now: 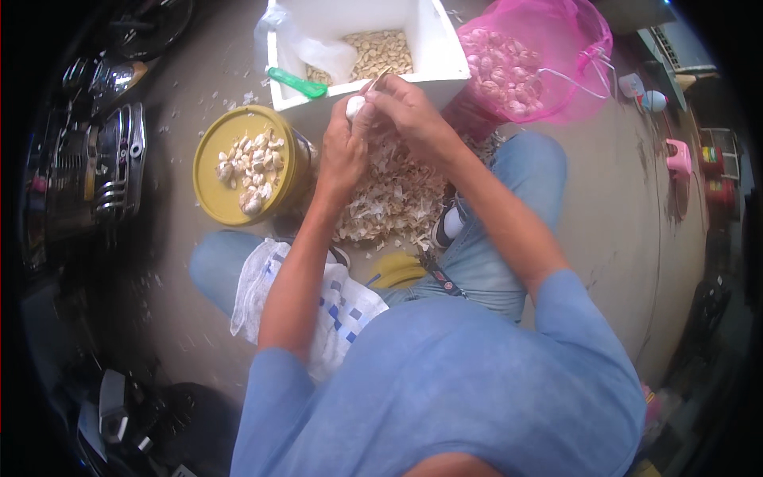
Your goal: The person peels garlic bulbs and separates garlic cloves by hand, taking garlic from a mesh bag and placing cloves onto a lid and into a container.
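We note the left hand (343,147) gripping a white, rounded garlic piece (355,106) beside the white foam box (445,48); the right hand's (404,107) grip we cannot tell for blur; work appears partway: pale cloves (383,54) boxed, unpeeled garlic (254,159) remaining on the round yellow lid (213,189) and in the pink mesh bag (576,48).

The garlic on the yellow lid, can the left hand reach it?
Probably yes: the garlic lies uncovered on the yellow lid, left of the left hand, and nothing seems to block the way. That hand is holding a white bulb, though.
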Motion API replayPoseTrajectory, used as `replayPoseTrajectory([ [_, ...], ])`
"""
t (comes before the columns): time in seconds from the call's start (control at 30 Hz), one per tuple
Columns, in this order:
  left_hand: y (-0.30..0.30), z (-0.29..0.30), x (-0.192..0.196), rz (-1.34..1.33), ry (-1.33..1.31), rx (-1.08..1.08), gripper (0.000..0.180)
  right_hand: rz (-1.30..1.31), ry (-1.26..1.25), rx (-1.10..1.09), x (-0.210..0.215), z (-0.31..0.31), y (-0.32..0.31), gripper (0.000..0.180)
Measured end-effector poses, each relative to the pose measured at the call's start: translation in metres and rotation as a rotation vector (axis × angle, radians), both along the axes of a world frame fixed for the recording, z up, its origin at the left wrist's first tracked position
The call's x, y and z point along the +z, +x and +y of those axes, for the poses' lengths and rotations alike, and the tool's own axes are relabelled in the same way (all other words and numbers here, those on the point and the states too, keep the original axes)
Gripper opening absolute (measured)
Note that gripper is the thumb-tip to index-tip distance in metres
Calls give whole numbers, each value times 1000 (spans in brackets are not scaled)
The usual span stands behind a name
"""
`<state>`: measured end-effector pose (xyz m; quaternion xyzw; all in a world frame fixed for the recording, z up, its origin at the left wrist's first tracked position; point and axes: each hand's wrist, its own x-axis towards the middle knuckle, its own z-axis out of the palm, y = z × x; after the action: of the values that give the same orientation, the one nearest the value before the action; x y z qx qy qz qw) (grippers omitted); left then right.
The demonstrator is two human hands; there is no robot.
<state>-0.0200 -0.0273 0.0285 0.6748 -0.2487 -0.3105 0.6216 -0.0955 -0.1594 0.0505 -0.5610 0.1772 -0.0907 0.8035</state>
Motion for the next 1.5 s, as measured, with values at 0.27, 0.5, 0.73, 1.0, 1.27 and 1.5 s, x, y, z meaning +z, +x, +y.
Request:
replayPoseTrajectory([
  [0.27,-66,-9,57,313,-258,-321,47,-214,-66,-208,46,-11,-107,11],
  [0.5,-150,-45,139,518,-396,-665,59,-312,-210,-521,121,-2,-238,11],
  [0.73,-256,-99,194,366,-324,-1028,47,-73,-749,-843,195,14,-386,6],
  [1.0,-370,-110,214,221,-326,-1085,65,454,-1078,-1102,220,69,-470,12],
  [1.27,-422,-118,206,536,-383,-1083,46,73,-771,-1248,206,80,-504,19],
  [1.5,-425,-108,204,612,-283,-1233,45,111,-719,-1172,207,85,-506,18],
])
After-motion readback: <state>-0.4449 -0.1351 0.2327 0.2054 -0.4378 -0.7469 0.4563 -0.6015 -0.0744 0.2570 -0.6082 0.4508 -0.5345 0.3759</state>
